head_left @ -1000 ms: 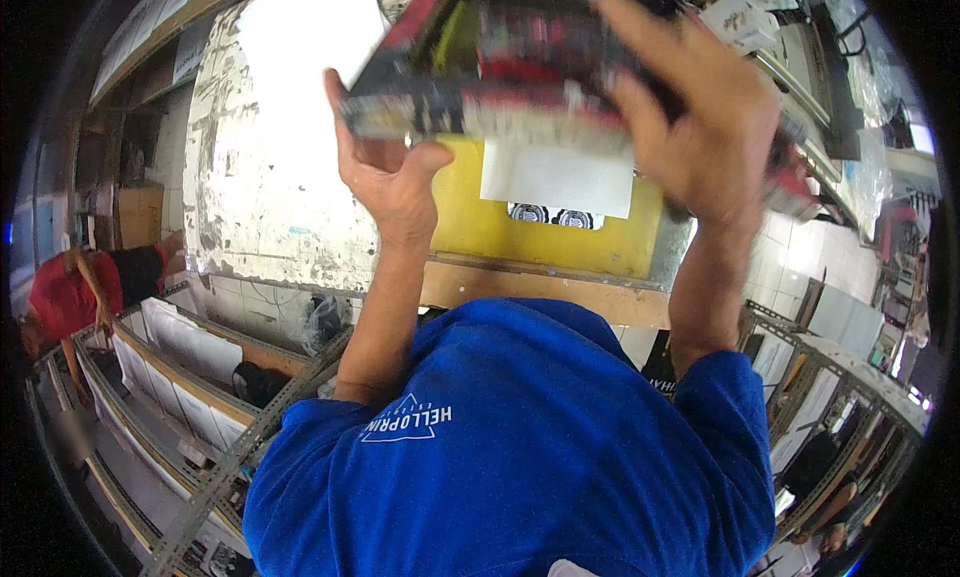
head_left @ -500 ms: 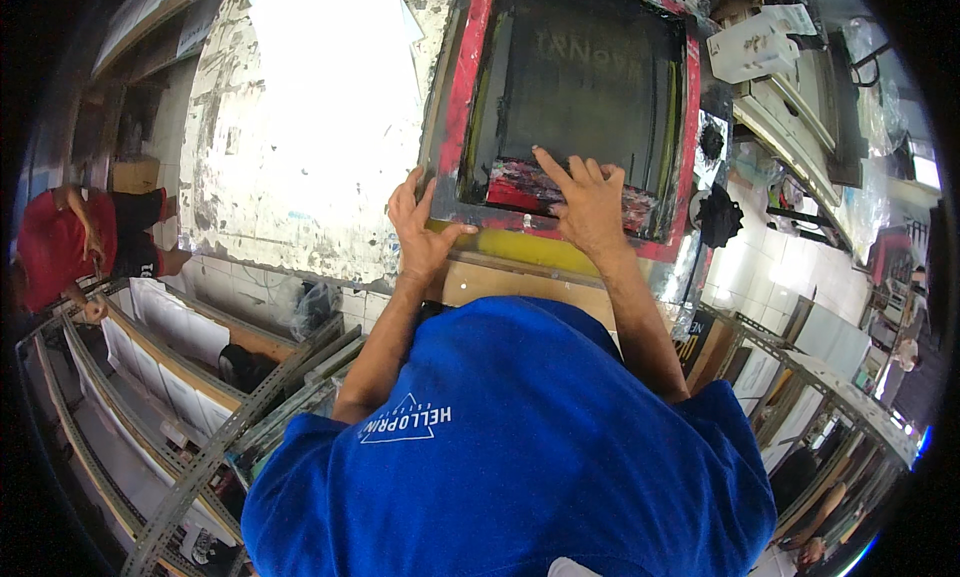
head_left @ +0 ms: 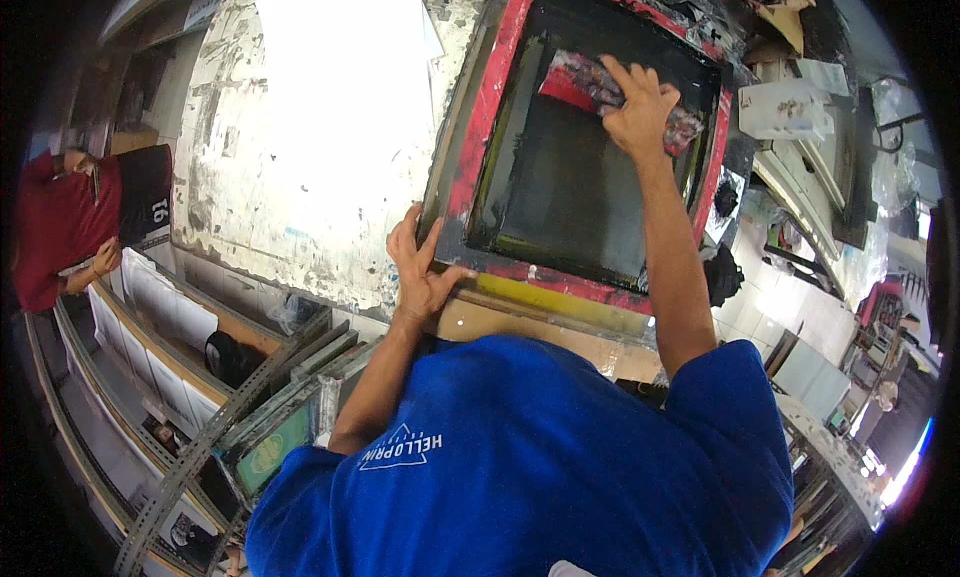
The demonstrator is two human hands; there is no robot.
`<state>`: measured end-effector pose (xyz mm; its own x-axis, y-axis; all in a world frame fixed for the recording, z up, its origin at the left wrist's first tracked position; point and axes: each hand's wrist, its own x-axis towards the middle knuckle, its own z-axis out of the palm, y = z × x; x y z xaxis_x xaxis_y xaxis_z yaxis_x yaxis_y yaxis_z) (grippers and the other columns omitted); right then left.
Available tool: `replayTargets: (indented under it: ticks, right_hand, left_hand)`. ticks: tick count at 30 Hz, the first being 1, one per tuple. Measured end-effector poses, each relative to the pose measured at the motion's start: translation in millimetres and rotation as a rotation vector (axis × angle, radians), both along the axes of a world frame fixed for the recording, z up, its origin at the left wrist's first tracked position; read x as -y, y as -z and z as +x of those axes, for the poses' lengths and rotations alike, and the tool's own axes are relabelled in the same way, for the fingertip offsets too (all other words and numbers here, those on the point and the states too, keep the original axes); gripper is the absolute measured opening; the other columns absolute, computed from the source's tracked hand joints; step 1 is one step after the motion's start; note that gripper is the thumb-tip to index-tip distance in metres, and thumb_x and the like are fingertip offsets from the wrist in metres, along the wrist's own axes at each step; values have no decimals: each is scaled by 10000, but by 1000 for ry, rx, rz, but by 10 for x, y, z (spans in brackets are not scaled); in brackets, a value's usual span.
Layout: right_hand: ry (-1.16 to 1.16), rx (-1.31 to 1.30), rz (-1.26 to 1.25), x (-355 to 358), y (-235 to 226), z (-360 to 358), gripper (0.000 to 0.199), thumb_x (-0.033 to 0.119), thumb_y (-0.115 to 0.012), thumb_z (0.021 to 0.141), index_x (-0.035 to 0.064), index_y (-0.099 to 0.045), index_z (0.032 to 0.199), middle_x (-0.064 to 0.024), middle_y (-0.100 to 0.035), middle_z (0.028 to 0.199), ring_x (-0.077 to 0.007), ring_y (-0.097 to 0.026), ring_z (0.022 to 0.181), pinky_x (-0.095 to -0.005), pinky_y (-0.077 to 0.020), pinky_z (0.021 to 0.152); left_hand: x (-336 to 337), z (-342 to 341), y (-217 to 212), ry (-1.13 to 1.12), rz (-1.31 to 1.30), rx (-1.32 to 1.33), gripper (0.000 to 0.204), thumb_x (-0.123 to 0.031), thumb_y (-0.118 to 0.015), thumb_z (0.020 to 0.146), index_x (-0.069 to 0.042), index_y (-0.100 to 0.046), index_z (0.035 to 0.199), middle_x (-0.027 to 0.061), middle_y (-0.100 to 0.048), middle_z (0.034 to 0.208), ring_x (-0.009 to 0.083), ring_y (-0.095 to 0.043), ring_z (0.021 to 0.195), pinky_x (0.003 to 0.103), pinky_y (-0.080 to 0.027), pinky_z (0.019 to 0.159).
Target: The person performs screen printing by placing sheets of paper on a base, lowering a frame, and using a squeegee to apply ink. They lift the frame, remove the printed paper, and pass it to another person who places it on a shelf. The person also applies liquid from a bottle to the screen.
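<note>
The squeegee (head_left: 585, 80), red and smeared with ink, lies directly beneath the person's right hand (head_left: 642, 109), one end showing to the left of the fingers and the other just to their right. That hand is grasping it across the middle, forefinger stretched forward along the top. The squeegee sits within the red-edged screen frame (head_left: 480, 127), toward its far side, with dark mesh (head_left: 570, 182) between it and the near edge.

The left hand (head_left: 420, 272) is spread at the frame's near left corner, touching it, thumb pointing right and fingers forward, clasped around nothing. White paper (head_left: 345, 97) lies forward and left of it on a stained counter (head_left: 235, 242).

Right of the right hand stands a smudged white container (head_left: 785, 115); its contents cannot be made out. Behind and left of the left hand, a rack (head_left: 215, 434) holds white sheets (head_left: 180, 302).

The right arm reaches well forward, nearly straight; the left is bent lower.
</note>
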<state>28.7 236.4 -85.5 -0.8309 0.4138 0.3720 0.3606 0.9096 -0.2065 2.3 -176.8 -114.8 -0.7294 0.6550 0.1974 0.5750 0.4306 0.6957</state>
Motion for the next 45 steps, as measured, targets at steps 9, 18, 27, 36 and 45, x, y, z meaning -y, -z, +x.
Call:
replayTargets:
  ticks: [9,18,27,36,45]
  right_hand:
    - [-33,21,91,-889,8,-706,738,188,-766,676,278,-625,1395,-51,-642,1058,-279,-595,1055,-483,-383,899]
    - [-162,-201,-50,-1292,-87,-925,597,123,-806,745,282,-700,1310,-116,-744,893,-276,-691,746,-358,-524,714]
    - [-106,-283,-762,-920,-511,-120,656,-22,-757,787,132,-619,1410,-85,-676,1334,-179,-628,1191,-298,-457,1042]
    - [-36,73,-485,1295,-1856,980,679,50,-775,732,252,-663,1371,-124,-696,1019,-324,-670,943,-415,-512,862]
    - [-94,-141,154,1106,-2968,835,600,131,-715,685,172,-725,1284,-162,-704,930,-273,-673,743,-361,-529,721]
  left_hand:
    - [-1,-7,29,1,19,-10,948,-438,-925,580,-57,-608,1387,275,-397,1547,429,-391,1352,530,-287,1115]
    - [8,7,18,1,28,-10,990,-499,-903,582,-75,-580,1417,233,-464,1491,402,-412,1343,518,-305,1105]
    - [14,101,106,-60,157,106,1014,-464,-929,563,-12,-588,1404,183,-551,1265,341,-454,1197,459,-342,1068]
    - [-331,-78,-570,-65,495,-52,985,-488,-927,611,73,-602,1353,156,-598,1147,304,-494,1125,415,-419,984]
    - [-1444,-533,-1811,-181,1051,70,751,-273,-853,847,96,-481,1385,161,-568,1301,258,-558,1228,377,-447,1061]
